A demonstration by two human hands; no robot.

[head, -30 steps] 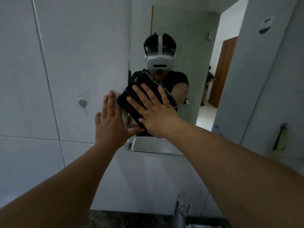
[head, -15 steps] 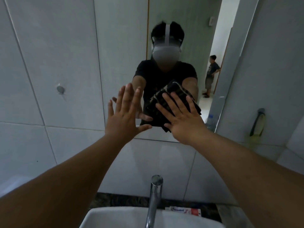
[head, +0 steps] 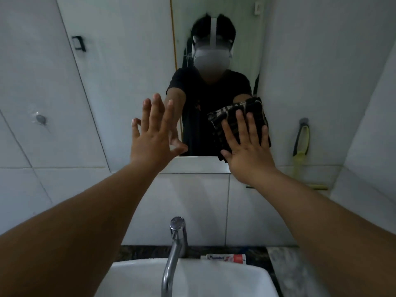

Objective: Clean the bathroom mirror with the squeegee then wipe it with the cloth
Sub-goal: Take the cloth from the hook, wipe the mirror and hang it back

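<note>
The mirror (head: 132, 61) hangs on the tiled wall above the basin. My right hand (head: 246, 153) presses a dark checked cloth (head: 256, 107) flat against the mirror's lower right part, fingers spread over it. My left hand (head: 152, 138) lies open, palm on the glass at the lower left, holding nothing. A yellow-green squeegee (head: 301, 146) with a dark handle hangs from a hook on the wall to the right of the mirror, apart from both hands.
A white basin (head: 225, 279) with a chrome tap (head: 174, 243) stands below my arms. A toothpaste tube (head: 225, 258) lies on the dark counter behind it. Tiled walls close in on the left and right.
My right hand has slid the cloth across the glass from the left edge to the lower right. My left hand has stayed flat on the mirror. The view has tilted down to the basin.
</note>
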